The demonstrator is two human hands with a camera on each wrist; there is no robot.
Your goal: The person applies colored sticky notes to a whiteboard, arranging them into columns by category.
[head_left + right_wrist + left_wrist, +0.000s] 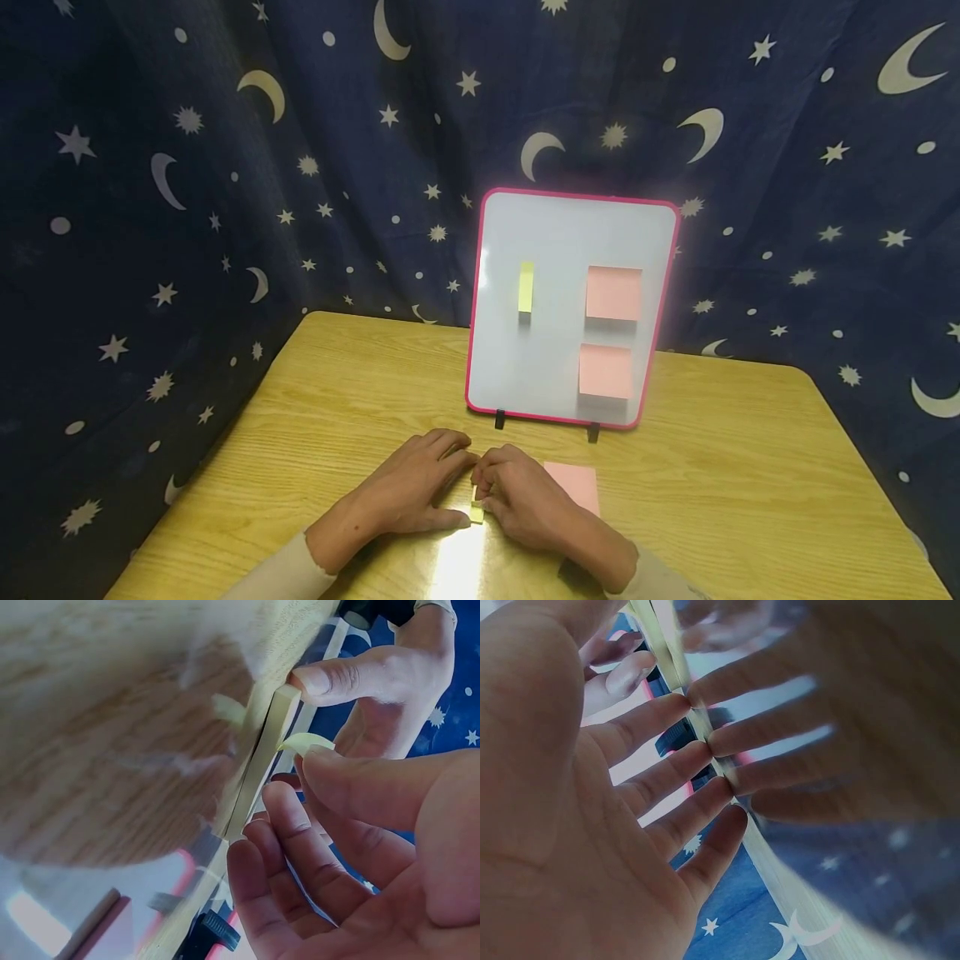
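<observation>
A narrow pad of yellow sticky notes [477, 514] lies on the table between the two hands. My right hand [528, 500] pinches the top yellow sticky note [309, 742] between thumb and finger; in the right wrist view it bends up off the pad. The left hand [412, 483] rests on the tabletop, its fingers spread and fairly straight in the left wrist view, with the thumb [337, 679] against one end of the pad. Partly behind the right hand lies a pink sticky-note pad [576, 482].
A pink-framed whiteboard [551, 358] stands on black feet behind the hands. It bears a yellow sticky note [526, 287] at left and two pink ones at right, an upper note [613, 293] and a lower note [604, 372]. A star-patterned curtain [420, 150] hangs behind the wooden table [345, 367].
</observation>
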